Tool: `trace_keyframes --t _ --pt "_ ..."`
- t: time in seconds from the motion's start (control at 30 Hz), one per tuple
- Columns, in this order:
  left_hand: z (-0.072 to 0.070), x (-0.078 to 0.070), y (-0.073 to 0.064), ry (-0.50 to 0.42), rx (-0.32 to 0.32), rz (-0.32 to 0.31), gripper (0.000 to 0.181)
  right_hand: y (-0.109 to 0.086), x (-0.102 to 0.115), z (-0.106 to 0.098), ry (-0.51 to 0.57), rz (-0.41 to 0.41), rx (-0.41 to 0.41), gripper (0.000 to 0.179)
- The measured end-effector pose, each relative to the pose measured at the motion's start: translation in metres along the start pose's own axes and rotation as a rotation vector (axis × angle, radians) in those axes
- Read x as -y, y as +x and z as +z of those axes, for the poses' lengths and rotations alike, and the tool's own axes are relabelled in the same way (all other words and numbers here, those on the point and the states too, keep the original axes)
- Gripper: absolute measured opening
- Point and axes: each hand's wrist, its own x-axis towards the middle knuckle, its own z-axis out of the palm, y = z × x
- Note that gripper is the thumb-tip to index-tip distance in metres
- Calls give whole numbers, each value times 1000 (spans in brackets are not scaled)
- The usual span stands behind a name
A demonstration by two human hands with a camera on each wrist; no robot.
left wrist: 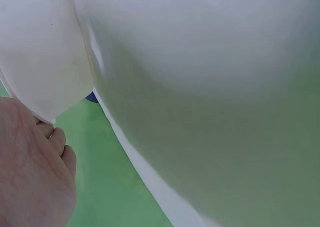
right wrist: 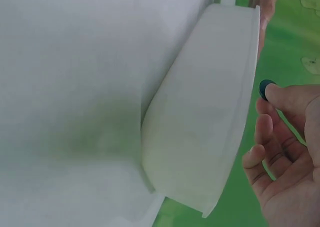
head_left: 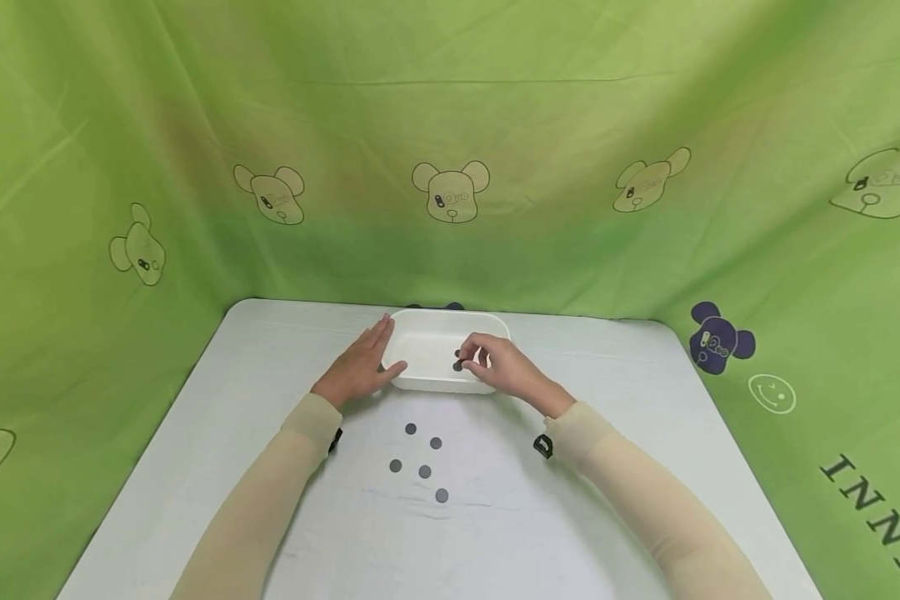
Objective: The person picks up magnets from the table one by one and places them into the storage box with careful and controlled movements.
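Observation:
A white rectangular tub [head_left: 435, 386] with rounded corners stands near the far edge of the table. My left hand [head_left: 360, 367] rests against its left end, fingers straight along the rim and thumb over the front edge. Between thumb and index finger, my right hand [head_left: 504, 365] pinches a small dark round disc [right wrist: 265, 89] above the tub's right part. The other right fingers are loosely bent. Beside those fingertips, a dark disc [head_left: 457, 353] shows against the tub's floor, partly hidden by the hand.
Several grey discs lie scattered in front of the tub, the nearest disc [head_left: 442, 496] toward me. White cloth covers the table [head_left: 570, 517]. A green printed curtain [head_left: 450, 108] hangs behind it and along both sides.

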Motion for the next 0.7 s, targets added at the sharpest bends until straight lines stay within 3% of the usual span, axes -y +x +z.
trace_keyframes --t 0.33,0.7 --pt "0 1 1 9 0 6 92 11 -13 2 -29 116 32 9" --pt "1 2 1 3 -11 5 93 23 -17 17 -3 155 90 8"
